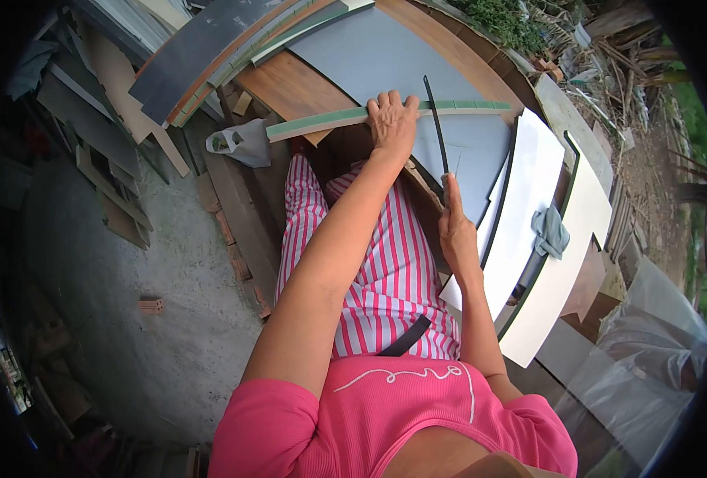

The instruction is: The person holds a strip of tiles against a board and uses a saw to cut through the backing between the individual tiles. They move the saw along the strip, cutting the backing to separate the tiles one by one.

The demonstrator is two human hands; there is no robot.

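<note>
My left hand [393,123] presses down on a long green and cream strip [321,122], its fingers closed over the top edge. The strip lies across a grey board [401,60] and a brown wood-look board [305,86]. In my right hand [457,227] is the handle end of a thin dark blade-like tool [436,119], whose far part crosses the strip just to the right of my left hand. Whether the tool has teeth is too small to tell.
White panels [532,191] lie at the right, with a grey-blue cloth [550,233] on them. A white plastic bag [242,143] is left of my legs. Stacked boards [210,48] stand at the upper left. A brick [152,305] sits on the concrete floor [130,350].
</note>
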